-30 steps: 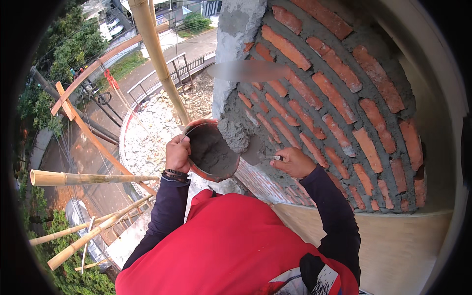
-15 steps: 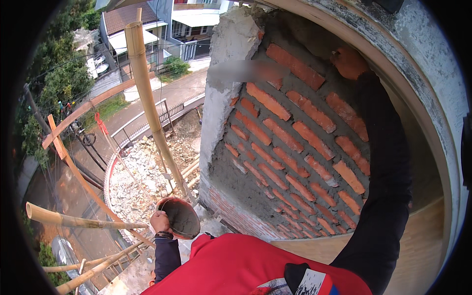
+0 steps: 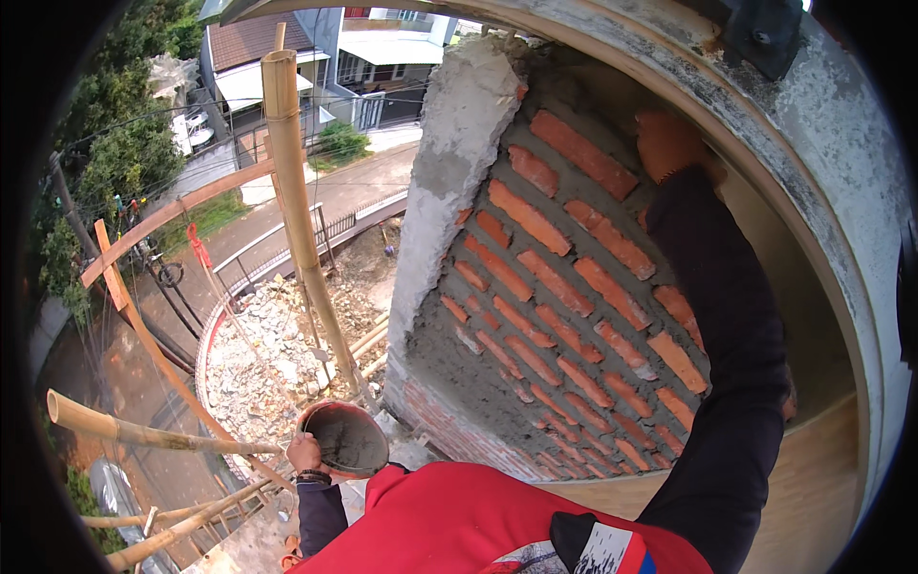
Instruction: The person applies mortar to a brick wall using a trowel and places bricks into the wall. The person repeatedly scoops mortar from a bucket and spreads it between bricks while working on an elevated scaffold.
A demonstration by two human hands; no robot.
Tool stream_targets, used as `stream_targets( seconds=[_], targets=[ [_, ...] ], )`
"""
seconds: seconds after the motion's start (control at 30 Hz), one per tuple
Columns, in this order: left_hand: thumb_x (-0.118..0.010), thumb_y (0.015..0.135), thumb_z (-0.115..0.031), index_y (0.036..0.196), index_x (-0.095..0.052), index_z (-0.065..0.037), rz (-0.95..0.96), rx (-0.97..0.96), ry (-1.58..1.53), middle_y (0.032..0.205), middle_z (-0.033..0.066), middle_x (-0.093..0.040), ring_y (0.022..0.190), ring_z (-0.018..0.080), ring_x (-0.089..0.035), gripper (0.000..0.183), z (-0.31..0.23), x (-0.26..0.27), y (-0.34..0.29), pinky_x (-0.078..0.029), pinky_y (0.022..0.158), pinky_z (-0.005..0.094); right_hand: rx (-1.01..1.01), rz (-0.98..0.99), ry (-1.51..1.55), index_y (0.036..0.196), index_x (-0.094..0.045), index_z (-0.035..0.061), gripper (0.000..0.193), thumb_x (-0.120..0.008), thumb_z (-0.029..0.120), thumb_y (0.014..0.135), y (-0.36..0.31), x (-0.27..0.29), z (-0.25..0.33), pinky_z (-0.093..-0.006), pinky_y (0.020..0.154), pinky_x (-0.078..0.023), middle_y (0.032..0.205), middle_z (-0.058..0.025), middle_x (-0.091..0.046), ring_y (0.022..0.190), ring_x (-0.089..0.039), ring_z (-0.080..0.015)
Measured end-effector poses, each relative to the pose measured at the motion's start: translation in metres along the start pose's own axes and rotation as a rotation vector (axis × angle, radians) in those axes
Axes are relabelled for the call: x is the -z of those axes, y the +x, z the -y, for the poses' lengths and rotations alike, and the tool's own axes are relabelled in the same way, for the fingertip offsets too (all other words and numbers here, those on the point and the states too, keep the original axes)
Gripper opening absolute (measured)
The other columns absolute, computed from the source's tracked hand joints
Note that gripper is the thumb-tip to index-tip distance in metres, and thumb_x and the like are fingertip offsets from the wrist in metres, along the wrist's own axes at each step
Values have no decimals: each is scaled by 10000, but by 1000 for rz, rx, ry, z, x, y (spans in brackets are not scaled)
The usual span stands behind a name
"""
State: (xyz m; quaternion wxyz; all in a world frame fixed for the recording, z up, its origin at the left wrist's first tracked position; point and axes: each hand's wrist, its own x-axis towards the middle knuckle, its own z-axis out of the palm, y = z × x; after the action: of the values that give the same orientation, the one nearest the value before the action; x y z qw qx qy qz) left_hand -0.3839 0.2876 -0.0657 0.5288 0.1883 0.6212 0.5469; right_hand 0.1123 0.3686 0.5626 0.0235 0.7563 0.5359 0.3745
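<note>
My left hand (image 3: 304, 452) is closed on the near-left rim of a round reddish bucket (image 3: 337, 409), which tips toward me and has wet grey mortar (image 3: 346, 445) inside. At the far end of my raised arm, my right hand (image 3: 666, 145) is closed in the shade under a curved edge, close to the top of the brick wall (image 3: 598, 234). Whatever its fingers hold is hidden in the dark. Orange-red bricks show through grey mortar joints, and smeared mortar covers the wall's lower left part.
A rough concrete column (image 3: 459, 124) borders the bricks on the left. Bamboo poles (image 3: 292, 163) and an orange plank (image 3: 158, 349) stand at the open edge. Far below lie rubble (image 3: 273, 335), a fence and a road. A curved pale rim (image 3: 832, 191) arches over the right.
My right hand has shifted slightly lower, its arm more bent. A grey blur across the column and upper bricks is gone. The view has shifted a little; my left hand keeps the bucket.
</note>
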Motion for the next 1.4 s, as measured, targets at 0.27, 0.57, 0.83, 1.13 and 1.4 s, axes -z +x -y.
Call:
stream_targets(
  seconds=[0.27, 0.57, 0.83, 1.13, 1.4],
  targets=[
    [-484, 757, 69, 790, -600, -43, 1, 50, 22, 693, -4, -542, 593, 97, -480, 165, -18, -11, -3, -383, 566, 243, -94, 85, 77, 1154, -608, 31, 300, -515, 206, 928, -12, 0, -7, -457, 902, -486, 1151, -228, -624, 1037, -617, -388],
    [-515, 757, 57, 760, -608, -47, -34, 57, 11, 695, -12, -541, 600, 95, -473, 140, -5, -9, 8, -391, 578, 248, -40, 109, 47, 1156, -572, 9, 299, -549, 136, 886, -36, -8, -1, -484, 862, -500, 1020, -238, -657, 986, -629, -408],
    [-573, 799, 11, 743, -620, -59, 13, 74, 76, 648, -37, -531, 555, 64, -454, 101, 20, 7, 21, -362, 523, 227, 19, 121, 43, 1071, -630, 26, 246, -595, 122, 848, -14, -11, 53, -474, 801, -520, 967, -213, -675, 930, -653, -383],
    [-545, 872, -13, 809, -576, -69, 76, -77, 183, 612, -61, -463, 473, 51, -403, 90, 6, 16, 8, -299, 441, 217, -84, 142, 55, 1151, -619, 31, 330, -620, 171, 853, -80, -1, 3, -467, 838, -503, 1038, -203, -664, 996, -634, -373],
    [-509, 909, -17, 820, -563, -71, 115, -236, 466, 645, -65, -464, 504, 37, -398, 117, -9, 27, 15, -290, 460, 204, -207, 57, 447, 1004, -622, 27, 208, -523, 185, 910, -116, 8, -14, -415, 716, -523, 916, -147, -675, 788, -658, -308]
  ],
)
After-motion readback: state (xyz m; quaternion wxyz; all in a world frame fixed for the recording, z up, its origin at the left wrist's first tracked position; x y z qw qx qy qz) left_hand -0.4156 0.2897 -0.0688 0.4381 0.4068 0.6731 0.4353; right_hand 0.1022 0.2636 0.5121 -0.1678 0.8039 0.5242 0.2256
